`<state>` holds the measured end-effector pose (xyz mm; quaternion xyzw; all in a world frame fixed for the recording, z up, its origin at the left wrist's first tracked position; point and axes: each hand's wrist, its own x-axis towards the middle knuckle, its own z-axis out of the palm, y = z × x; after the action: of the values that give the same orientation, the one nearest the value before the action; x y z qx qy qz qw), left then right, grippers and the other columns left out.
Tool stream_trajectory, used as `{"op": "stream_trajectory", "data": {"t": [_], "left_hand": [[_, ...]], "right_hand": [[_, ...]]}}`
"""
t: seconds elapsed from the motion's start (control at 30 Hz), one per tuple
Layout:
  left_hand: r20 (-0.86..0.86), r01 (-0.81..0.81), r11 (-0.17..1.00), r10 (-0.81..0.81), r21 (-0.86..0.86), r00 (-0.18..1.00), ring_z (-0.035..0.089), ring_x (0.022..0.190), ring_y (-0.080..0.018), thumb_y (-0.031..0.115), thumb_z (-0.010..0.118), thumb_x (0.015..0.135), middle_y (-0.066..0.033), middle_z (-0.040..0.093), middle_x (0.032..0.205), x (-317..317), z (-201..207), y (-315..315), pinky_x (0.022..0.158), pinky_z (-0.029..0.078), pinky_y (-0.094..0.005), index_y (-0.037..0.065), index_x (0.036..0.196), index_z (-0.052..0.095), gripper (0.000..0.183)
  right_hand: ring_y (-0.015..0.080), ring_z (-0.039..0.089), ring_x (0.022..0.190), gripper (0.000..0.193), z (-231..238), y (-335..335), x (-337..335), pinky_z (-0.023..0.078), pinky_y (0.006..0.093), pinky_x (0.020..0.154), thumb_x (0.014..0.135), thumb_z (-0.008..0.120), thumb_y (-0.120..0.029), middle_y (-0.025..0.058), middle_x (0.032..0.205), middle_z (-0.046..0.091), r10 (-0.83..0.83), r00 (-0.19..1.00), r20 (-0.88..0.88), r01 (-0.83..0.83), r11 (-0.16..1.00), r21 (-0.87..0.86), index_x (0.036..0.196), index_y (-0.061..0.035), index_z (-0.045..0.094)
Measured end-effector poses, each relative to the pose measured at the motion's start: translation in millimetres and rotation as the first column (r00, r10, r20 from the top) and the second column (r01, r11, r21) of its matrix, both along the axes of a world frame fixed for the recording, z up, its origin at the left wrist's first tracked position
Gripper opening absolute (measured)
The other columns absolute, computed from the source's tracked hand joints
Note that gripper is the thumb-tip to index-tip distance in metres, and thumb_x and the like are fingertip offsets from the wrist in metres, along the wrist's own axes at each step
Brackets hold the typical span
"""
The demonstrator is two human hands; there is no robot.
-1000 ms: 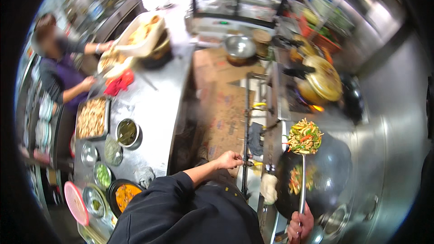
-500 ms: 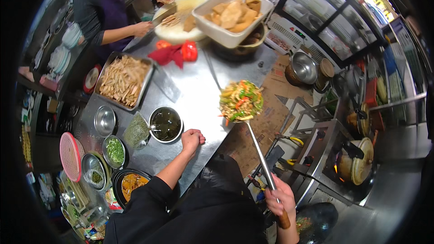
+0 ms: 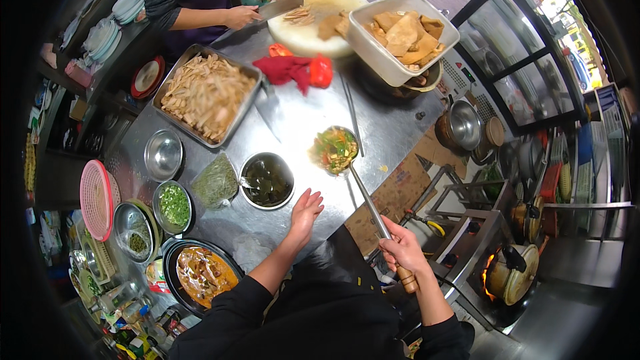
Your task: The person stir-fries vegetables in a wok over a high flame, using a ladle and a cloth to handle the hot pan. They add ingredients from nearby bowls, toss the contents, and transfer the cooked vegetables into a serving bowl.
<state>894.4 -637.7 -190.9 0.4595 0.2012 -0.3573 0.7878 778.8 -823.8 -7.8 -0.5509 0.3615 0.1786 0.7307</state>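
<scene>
Just right of the frame's centre, a metal ladle [image 3: 367,197] bears glossy green, orange-red and brownish stir-fry [image 3: 335,149], blurred leftward; the right hand [image 3: 402,248] has its grip wrapped round the handle [image 3: 407,281]; the left hand [image 3: 305,219] is empty, fingers loosely spread.

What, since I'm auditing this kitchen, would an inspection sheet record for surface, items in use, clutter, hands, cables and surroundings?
Surface: shiny steel table, crowded on its left side.
Items in use: ladle carrying a vegetable mix, above the table.
Clutter: red cloth, pink basket, steel bowl.
Hands: left hand open, apparently empty, near a white bowl; right hand grips the ladle's handle.
Cables: nothing seen clearly.
Surroundings: flame at a pot; another person holds a cleaver at a cutting board.
</scene>
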Motion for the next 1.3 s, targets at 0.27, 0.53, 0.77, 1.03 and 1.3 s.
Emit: {"op": "stream_trajectory", "data": {"t": [0.27, 0.53, 0.77, 1.03, 1.3], "left_hand": [[0.121, -0.065, 0.993, 0.077, -0.102, 0.99, 0.009, 0.139, -0.0307, -0.018, 0.036, 0.064, -0.0139, -0.001, 0.151, 49, 6, -33, 0.111, 0.015, -0.0397, 0.007, 0.144, -0.006, 0.094], [0.051, -0.076, 0.981, 0.086, -0.176, 0.995, 0.02, 0.136, -0.033, -0.019, 0.035, 0.068, -0.0167, 0.01, 0.149, 64, 0, -39, 0.105, 0.028, -0.0368, 0.012, 0.146, 0.001, 0.091], [-0.047, -0.12, 0.968, 0.112, -0.219, 0.993, 0.027, 0.133, -0.0336, -0.02, 0.034, 0.069, -0.023, 0.023, 0.143, 65, -2, -42, 0.105, 0.03, -0.0377, 0.013, 0.145, 0.004, 0.088], [-0.032, -0.096, 0.972, 0.091, -0.214, 0.995, 0.027, 0.132, -0.0336, -0.02, 0.035, 0.069, -0.0236, 0.023, 0.142, 66, -3, -45, 0.105, 0.031, -0.0371, 0.015, 0.146, 0.004, 0.09], [-0.038, -0.078, 0.975, 0.071, -0.21, 0.997, 0.028, 0.132, -0.0332, -0.019, 0.037, 0.07, -0.0245, 0.025, 0.141, 60, -5, -46, 0.103, 0.033, -0.0356, 0.017, 0.146, 0.005, 0.09]], "right_hand": [[0.0074, 0.043, 0.041, 0.061, 1, 5, -3, 0.039, 0.0229, 0.036, 0.083, 0.05, 0.001, 0.0001, 0.058, 0.046, 0.053, 0.998, -0.033, -0.057, 0.99, -0.127, 0.14, -0.008, 0.031], [0.0066, 0.047, 0.042, 0.06, -9, 20, -2, 0.039, 0.0226, 0.037, 0.084, 0.051, 0.0, -0.0009, 0.058, 0.05, 0.062, 0.998, 0.02, -0.054, 0.962, -0.266, 0.14, -0.0068, 0.031], [0.0263, 0.057, 0.055, 0.055, -21, 34, 0, 0.045, 0.0322, 0.057, 0.077, 0.056, -0.004, 0.0194, 0.067, 0.055, 0.287, 0.955, 0.07, -0.144, 0.659, -0.738, 0.13, 0.0011, 0.042], [0.0365, 0.059, 0.065, 0.054, -16, 36, 1, 0.046, 0.0367, 0.061, 0.076, 0.056, -0.001, 0.0226, 0.071, 0.055, 0.352, 0.932, 0.086, -0.121, 0.527, -0.841, 0.129, 0.002, 0.044], [0.0359, 0.058, 0.065, 0.054, -5, 32, 3, 0.046, 0.0355, 0.062, 0.077, 0.056, -0.001, 0.0222, 0.071, 0.055, 0.337, 0.939, 0.07, -0.149, 0.583, -0.799, 0.13, 0.0015, 0.043]]}}
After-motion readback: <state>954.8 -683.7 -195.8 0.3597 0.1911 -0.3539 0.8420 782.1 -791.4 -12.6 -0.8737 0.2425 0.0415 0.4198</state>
